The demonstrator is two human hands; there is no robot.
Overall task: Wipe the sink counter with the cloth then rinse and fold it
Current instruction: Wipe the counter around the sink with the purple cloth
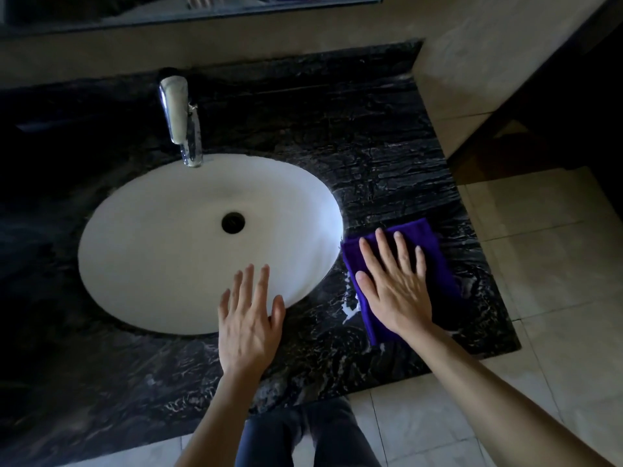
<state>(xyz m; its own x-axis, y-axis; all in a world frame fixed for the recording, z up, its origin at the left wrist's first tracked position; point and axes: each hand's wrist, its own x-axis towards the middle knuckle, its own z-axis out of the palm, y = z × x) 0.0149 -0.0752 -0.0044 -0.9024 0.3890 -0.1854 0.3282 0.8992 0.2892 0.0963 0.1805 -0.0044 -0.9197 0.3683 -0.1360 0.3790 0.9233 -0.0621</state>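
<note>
Two bare hands work at a bathroom basin: the right hand (394, 288) lies flat, fingers straight and spread, pressing a folded purple terry cloth (435, 261) onto the black, white-veined stone worktop (371, 156), just right of the white oval sink (151, 237). The left hand (249, 318) hovers open at the sink's near rim, holding nothing; whether it touches the rim cannot be told. Soft, light and limp, the cloth should slide easily on the polished stone under flat pressure, and is probably best lifted by pinching a free edge or corner. White smears sit on the worktop beside the cloth's left edge. A chrome tap (182, 116) stands behind the sink; beige tiles cover the floor and wall, under a mirror.
</note>
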